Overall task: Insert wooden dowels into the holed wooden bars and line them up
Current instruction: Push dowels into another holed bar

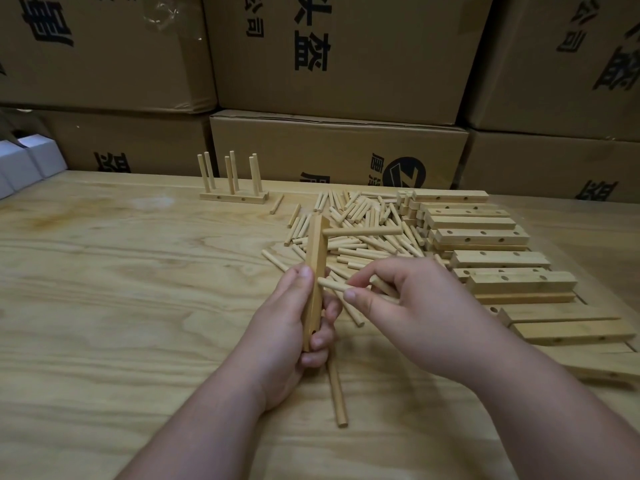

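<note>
The left hand [294,317] grips a holed bar [316,271] upright above the tabletop [138,271], holes turned toward the right hand [408,306] so each is within reach; one dowel [363,231] already juts from its upper end. The right hand pinches a second dowel [332,285], tip at the bar's middle, spares tucked in its curled fingers. A finished bar [233,196] stands at the back, beside the loose dowel heap [356,220] and stacked bars [485,233]
</note>
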### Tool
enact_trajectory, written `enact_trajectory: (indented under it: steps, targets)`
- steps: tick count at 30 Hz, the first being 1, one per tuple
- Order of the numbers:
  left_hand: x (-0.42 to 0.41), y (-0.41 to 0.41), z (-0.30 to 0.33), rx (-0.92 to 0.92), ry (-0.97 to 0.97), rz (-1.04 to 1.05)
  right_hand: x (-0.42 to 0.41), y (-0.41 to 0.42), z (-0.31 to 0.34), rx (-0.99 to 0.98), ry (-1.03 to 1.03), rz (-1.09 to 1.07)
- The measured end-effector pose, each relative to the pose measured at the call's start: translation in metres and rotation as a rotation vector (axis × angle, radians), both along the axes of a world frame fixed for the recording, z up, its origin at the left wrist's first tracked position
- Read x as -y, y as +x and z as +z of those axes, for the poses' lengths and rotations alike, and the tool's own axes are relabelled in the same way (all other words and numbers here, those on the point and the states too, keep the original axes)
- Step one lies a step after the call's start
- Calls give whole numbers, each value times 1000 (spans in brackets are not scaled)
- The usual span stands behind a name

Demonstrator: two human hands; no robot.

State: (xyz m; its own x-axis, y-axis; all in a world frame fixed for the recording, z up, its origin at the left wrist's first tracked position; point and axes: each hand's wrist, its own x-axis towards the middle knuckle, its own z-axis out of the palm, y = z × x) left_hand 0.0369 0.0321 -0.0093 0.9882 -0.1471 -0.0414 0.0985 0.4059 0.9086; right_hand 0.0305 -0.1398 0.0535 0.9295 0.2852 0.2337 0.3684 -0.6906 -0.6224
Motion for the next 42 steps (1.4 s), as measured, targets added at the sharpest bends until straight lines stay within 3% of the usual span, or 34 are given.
enact_trajectory:
  steps: [12, 16, 22, 28, 33, 42]
  targets:
    - [4, -2, 0, 73, 81, -6, 1, 3, 1, -103, 150, -24]
    - [4, -3, 3, 12, -22, -14, -1, 1, 2, -110, 134, -54]
    - [-1, 0, 8, -95, -234, -5, 1, 5, 2, -192, 400, -112]
    - [-1, -1, 10, -79, -255, 65, -7, 0, 3, 22, 348, -51]
    - [-1, -1, 9, -79, -242, 85, -11, -8, 10, -7, 568, 88]
    - [-2, 0, 6, -125, -241, 101, -16, -12, 8, -28, 521, 191]
